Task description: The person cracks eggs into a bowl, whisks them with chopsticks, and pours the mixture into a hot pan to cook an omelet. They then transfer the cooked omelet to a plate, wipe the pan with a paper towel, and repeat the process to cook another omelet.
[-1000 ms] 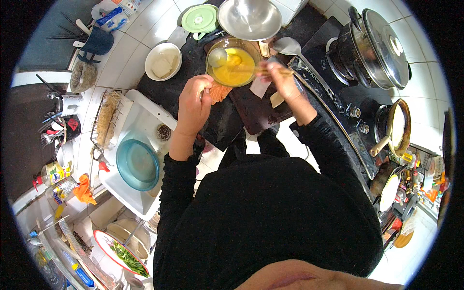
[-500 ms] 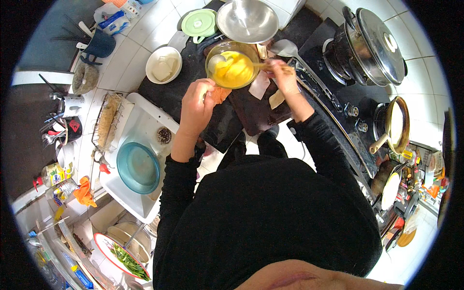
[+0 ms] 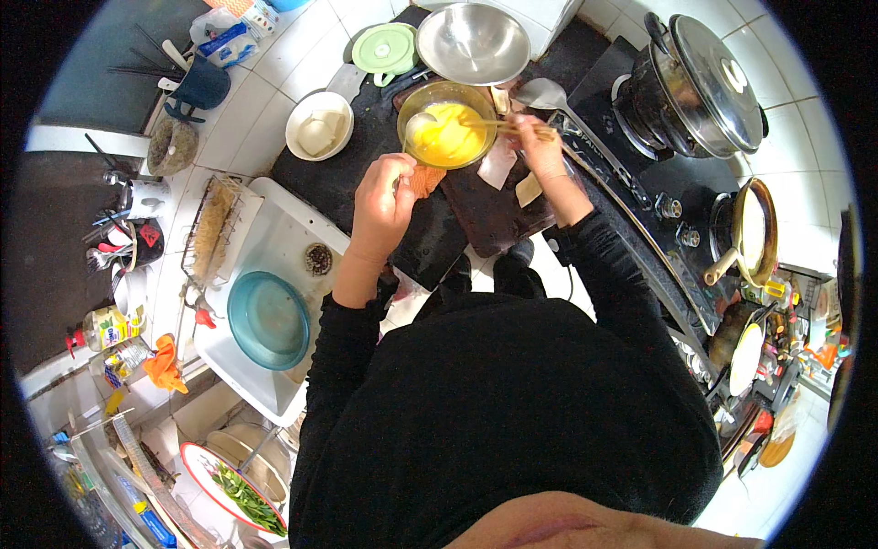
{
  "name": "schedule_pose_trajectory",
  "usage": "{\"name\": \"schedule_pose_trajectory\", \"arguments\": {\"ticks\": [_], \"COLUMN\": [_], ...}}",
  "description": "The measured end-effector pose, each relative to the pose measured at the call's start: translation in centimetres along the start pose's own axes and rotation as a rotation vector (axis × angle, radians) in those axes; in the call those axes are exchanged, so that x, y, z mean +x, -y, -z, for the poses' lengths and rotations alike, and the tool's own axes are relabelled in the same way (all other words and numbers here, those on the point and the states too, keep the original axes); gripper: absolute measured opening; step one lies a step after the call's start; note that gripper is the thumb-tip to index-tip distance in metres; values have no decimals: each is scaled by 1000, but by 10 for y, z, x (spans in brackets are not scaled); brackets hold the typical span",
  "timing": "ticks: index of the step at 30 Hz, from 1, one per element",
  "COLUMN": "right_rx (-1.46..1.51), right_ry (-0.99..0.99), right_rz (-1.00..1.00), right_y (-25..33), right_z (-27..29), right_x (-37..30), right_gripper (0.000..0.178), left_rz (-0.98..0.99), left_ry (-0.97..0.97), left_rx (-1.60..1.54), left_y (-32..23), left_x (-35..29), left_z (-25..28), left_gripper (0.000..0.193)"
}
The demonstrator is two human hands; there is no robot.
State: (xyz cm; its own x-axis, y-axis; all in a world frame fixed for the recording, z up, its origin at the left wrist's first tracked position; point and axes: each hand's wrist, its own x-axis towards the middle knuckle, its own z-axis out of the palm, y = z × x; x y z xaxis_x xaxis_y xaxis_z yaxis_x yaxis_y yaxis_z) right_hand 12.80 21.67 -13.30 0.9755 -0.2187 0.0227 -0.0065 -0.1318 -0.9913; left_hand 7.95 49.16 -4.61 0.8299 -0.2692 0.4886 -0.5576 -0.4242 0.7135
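A glass bowl (image 3: 439, 165) of yellow beaten egg (image 3: 453, 137) is in front of me above the far end of a dark cutting board (image 3: 476, 220). At its near left edge my left hand (image 3: 382, 203) is closed, gripping the bowl. A round, shiny spoon-like thing (image 3: 419, 126) shows inside the bowl's left side; its handle is unclear. My right hand (image 3: 541, 151) is closed around wooden chopsticks (image 3: 489, 123), whose tips reach into the egg. Beneath the bowl, beside my left hand, an orange textured cloth (image 3: 425, 181) shows. Pale flat pieces (image 3: 497, 163) lie on the board.
A white bowl (image 3: 319, 126) with pale contents, a green lid (image 3: 384, 49) and a steel basin (image 3: 473, 44) stand beyond. Right are a ladle (image 3: 572, 117), a lidded pot (image 3: 704, 87) and a pan (image 3: 752, 233). A sink (image 3: 265, 403) with a blue basin (image 3: 268, 320) lies left.
The whole view has shifted slightly to the right. The chopsticks have moved a little in the egg, and its surface looks different. Both hands keep their grips.
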Motion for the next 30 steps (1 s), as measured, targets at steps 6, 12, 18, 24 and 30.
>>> {"name": "schedule_pose_trajectory", "arguments": {"ticks": [6,12,18,24,30], "right_rx": [147,210,245,174,166], "right_ry": [146,178,227,343,425], "right_rz": [-134,-139,-109,-111,-163], "right_y": [0,0,3,0,-5], "right_z": [-2,-3,-1,-2,-8], "right_x": [-2,1,1,-1,-2], "right_gripper": [29,31,31,27,27], "left_rz": [-12,-9,-38,-123,-126], "left_ry": [-17,-31,-22,13,1], "left_rx": [-15,-34,21,100,85], "left_y": [1,0,-3,-7,-8], "left_x": [-2,-3,-3,-3,-6], "left_z": [1,0,-1,2,4], "left_gripper": [5,6,9,12,15]}}
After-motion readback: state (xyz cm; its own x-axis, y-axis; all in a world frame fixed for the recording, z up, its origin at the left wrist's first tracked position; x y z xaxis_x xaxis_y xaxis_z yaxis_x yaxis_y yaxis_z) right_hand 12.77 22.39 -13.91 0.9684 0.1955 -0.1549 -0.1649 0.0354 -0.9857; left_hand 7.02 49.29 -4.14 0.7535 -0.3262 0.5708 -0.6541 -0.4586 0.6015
